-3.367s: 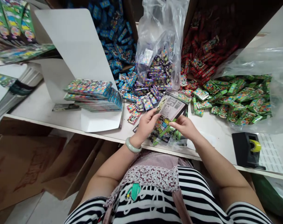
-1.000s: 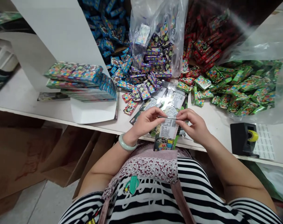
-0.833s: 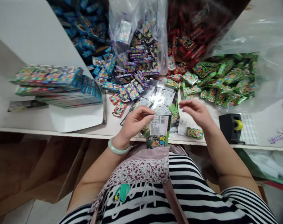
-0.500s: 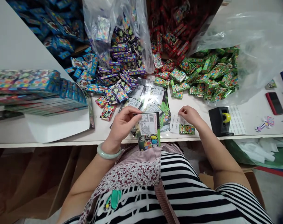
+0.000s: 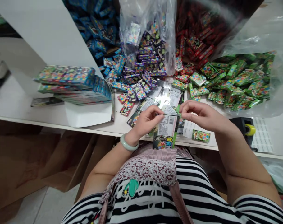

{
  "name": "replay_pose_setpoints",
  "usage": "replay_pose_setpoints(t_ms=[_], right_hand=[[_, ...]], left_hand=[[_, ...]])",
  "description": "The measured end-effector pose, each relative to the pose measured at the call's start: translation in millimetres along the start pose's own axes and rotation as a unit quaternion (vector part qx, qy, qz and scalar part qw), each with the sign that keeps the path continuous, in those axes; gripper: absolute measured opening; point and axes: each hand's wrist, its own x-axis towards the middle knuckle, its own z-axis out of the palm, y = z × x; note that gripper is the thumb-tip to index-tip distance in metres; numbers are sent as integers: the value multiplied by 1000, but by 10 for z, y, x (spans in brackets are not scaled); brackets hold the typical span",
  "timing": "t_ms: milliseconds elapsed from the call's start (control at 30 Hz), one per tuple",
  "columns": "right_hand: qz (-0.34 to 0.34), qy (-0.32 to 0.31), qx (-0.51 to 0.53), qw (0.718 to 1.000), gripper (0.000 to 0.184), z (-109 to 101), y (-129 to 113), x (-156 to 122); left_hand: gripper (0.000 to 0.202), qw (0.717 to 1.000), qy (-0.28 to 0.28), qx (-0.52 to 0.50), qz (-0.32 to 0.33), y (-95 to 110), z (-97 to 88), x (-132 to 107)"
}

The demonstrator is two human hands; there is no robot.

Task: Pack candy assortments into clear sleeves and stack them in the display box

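My left hand (image 5: 147,121) pinches the top left edge of a clear printed pouch (image 5: 166,133) with a barcode label. The pouch hangs upright over the table's front edge, against my apron. My right hand (image 5: 199,115) is closed in a pinch at the pouch's top right corner; I cannot see anything else between its fingers. A small green packet (image 5: 201,136) and a white slip (image 5: 189,128) lie on the table just under my right wrist. More flat empty pouches (image 5: 166,96) lie spread beyond my hands.
Loose small packets lie in heaps at the back: blue (image 5: 104,34), purple in a clear bag (image 5: 148,53), red (image 5: 197,34), green (image 5: 236,81). A stack of filled packs (image 5: 71,84) rests on white card at left. A black tape dispenser (image 5: 245,127) stands at right. Cardboard boxes (image 5: 27,161) sit below.
My right hand went to the white slip beside the green packet, then came back to the pouch's top right corner. My left hand kept hold of the pouch throughout.
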Motion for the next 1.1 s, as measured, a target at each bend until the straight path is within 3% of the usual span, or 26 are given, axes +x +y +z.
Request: replay_pose_setpoints(t_ms=[100,267,400,667,800,867,967,1033,1100], right_hand=[[12,-54,-37,998,30,149,-137,314],[68,-101,-29,992,30,210,-14,554],[62,-101,-25,993,31,217,-1,574],[61,-72,-45,995,26,248,55,628],[134,-114,94,980,17,317,197,696],[203,-132,200,949,14,382,261,720],[262,-142,279,913,8,401,366,721],[251,-127,204,938,3,277,482,682],[220,-34,11,975,9,24,657,609]], left_hand=[[7,1000,-12,12,1,29,-15,-16],[8,1000,-11,5,-7,-2,-67,-35],[17,1000,-17,-4,-17,-38,-64,-26],[23,999,29,14,14,-95,-6,-14],[19,998,31,41,37,-77,-22,-7],[21,998,23,53,32,-52,-29,11],[24,996,-41,76,16,-9,-76,44],[19,995,-48,85,0,-3,-163,51],[17,996,23,75,-32,-42,-297,40]])
